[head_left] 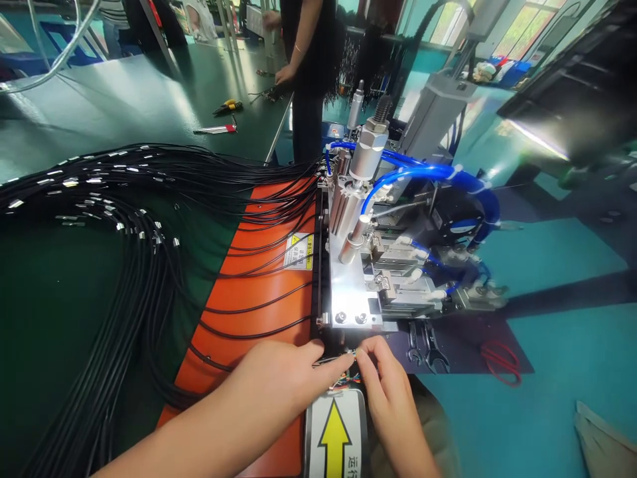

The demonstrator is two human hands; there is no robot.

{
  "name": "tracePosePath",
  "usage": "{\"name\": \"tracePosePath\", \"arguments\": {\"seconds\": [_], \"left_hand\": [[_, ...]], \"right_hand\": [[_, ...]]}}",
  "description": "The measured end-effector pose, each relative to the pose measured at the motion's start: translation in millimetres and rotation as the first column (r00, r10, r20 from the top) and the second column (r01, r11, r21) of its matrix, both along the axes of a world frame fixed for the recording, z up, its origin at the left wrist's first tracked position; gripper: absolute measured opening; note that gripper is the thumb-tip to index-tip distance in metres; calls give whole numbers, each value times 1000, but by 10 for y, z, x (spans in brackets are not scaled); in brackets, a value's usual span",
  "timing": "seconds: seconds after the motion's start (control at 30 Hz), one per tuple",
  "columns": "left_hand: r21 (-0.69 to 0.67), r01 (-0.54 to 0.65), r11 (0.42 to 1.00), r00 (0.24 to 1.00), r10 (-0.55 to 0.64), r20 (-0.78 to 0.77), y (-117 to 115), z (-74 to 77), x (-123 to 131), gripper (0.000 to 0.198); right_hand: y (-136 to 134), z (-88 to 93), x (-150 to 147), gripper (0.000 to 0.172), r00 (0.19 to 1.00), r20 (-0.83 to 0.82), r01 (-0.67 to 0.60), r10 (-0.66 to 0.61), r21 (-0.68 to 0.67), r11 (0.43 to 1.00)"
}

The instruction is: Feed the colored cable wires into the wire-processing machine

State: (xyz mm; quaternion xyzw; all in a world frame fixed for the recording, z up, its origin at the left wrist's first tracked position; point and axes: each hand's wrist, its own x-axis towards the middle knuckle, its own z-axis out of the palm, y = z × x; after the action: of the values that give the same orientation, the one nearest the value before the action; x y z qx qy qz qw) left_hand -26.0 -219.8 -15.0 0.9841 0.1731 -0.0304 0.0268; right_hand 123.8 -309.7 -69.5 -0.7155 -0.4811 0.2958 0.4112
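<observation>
My left hand (pixel 286 372) reaches over the orange panel's edge, thumb and index finger closed around thin pale wires. Opposite it, my right hand (pixel 383 378) pinches at the same spot, its fingertips nearly touching my left index finger. Small coloured wires (pixel 348 380) show just beneath the fingers; their exact ends are hidden. Directly below lies a white plate with a yellow arrow (pixel 334 431). A metal cylinder assembly (pixel 351 285) with blue air hoses (pixel 423 172) stands just beyond my hands. Black cables (pixel 259 309) run across the orange panel (pixel 273 229) into its side.
A thick bundle of black cables (pixel 134 279) with silver tags spreads over the green table (pixel 44 299) at left. Pliers (pixel 227 107) and a red-handled tool (pixel 216 128) lie farther back. Wrenches (pixel 428 348) and red scissors (pixel 501 363) are at right. Another person (pixel 311 73) stands behind.
</observation>
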Motion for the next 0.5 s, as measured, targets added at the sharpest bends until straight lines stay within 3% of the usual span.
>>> {"name": "tracePosePath", "arguments": {"seconds": [0.2, 0.33, 0.5], "left_hand": [[-1, -8, 1000, 999, 8, -38, 37, 75, 57, 52], [-47, -6, 999, 999, 8, 34, 88, 122, 73, 44], [-43, 45, 998, 999, -45, -8, 138, 143, 61, 54]], "right_hand": [[27, 8, 49, 19, 1000, -20, -16, 17, 56, 998], [28, 4, 66, 19, 998, -24, -49, 51, 95, 994], [10, -121, 67, 15, 997, -6, -73, 76, 204, 976]]}}
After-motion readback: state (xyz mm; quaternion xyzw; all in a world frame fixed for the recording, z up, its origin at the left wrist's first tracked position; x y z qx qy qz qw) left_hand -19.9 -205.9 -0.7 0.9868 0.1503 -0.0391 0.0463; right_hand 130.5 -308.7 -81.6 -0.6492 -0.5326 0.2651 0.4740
